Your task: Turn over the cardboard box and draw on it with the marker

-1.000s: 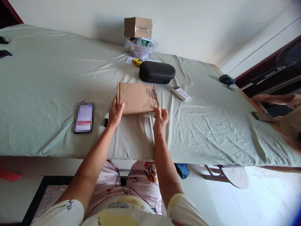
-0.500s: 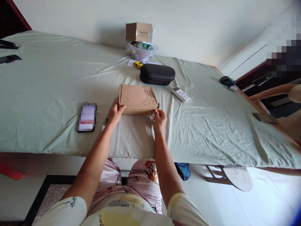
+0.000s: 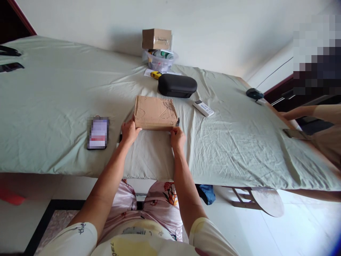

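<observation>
In the head view a flat brown cardboard box (image 3: 154,110) lies on the cloth-covered table, its creased top facing up. My left hand (image 3: 129,132) grips its near left corner, thumb at the front edge and fingers along the left side. At the near right corner, my right hand (image 3: 178,138) is closed in a pinch close against the front face. A thin dark pen-like object (image 3: 178,121) sticks up from that hand; its lower part is hidden by the fingers. Some small black thing (image 3: 120,138) shows partly behind my left wrist.
A phone (image 3: 98,133) lies left of the box. Beyond it are a black case (image 3: 177,85), a white device (image 3: 204,108), a yellow tool (image 3: 156,75) and a plastic basket (image 3: 161,63) under another carton (image 3: 156,38). At right, a person's arm (image 3: 306,113) is near another phone (image 3: 295,134).
My right hand has moved slightly down and left along the box's front edge, the dark object with it. The left hand has shifted a little lower at its corner. The box stays nearly in place.
</observation>
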A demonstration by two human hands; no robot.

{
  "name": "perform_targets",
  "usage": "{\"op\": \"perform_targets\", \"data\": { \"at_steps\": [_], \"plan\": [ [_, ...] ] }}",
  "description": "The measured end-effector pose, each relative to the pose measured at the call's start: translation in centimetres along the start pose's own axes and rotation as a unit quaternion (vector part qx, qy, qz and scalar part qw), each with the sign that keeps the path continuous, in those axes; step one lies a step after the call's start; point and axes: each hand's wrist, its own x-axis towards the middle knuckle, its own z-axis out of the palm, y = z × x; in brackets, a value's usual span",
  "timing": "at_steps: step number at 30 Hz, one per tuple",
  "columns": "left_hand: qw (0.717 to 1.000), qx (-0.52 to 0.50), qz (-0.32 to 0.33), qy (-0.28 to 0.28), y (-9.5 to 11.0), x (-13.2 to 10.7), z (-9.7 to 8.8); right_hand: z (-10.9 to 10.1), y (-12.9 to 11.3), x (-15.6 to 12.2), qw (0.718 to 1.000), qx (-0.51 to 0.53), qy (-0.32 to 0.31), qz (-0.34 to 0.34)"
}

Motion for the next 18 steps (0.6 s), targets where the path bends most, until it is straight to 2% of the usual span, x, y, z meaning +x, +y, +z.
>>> {"op": "perform_targets", "data": {
  "at_steps": [4,8,12,15,18],
  "plan": [
    [1.000,-0.003,-0.003,0.017,-0.1,0.0,0.2,0.4,-0.3,-0.2,0.999,-0.005,0.021,0.026],
    [0.998,-0.049,0.010,0.048,-0.9,0.4,0.6,0.2,-0.9,0.1,0.999,0.036,0.034,0.014],
    [0.988,-0.108,0.043,0.097,-1.6,0.5,1.4,-0.1,-1.2,0.2,0.991,0.101,0.077,-0.041],
    [0.973,-0.153,0.073,0.159,-1.5,0.3,2.2,0.3,-1.5,-0.3,0.981,0.132,0.108,-0.089],
    [0.964,-0.171,0.062,0.193,-0.7,-0.3,2.7,1.3,-2.2,-1.5,0.976,0.143,0.125,-0.104]
  ]
}}
